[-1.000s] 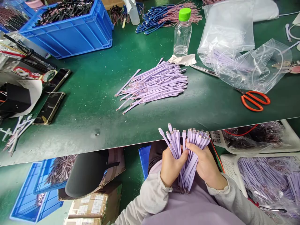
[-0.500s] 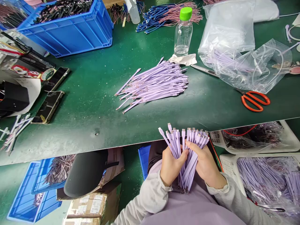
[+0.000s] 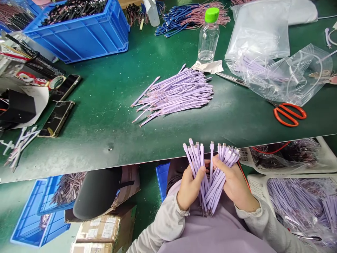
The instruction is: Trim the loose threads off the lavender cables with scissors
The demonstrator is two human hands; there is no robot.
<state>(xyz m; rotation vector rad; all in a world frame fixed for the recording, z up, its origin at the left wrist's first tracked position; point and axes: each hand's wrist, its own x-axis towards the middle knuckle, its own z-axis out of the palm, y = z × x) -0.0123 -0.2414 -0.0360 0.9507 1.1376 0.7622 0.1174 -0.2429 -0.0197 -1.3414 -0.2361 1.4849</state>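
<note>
Both hands hold one upright bundle of short purple cables over my lap, just below the near edge of the green table. My left hand wraps the bundle's left part. My right hand grips the right part, its thumb against a single cable that stands slightly higher between the two halves. The connector ends point up and fan out. A flat pile of the same purple cables lies on the table beyond my hands.
On the table are a blue crate, a green-capped bottle, plastic bags, orange scissors and two phones. White baskets of cables stand at my right. Boxes and a blue bin sit lower left.
The bundle has spread into two halves. One cable now stands raised between them at my right thumb. Both hands stay in place over my lap.
</note>
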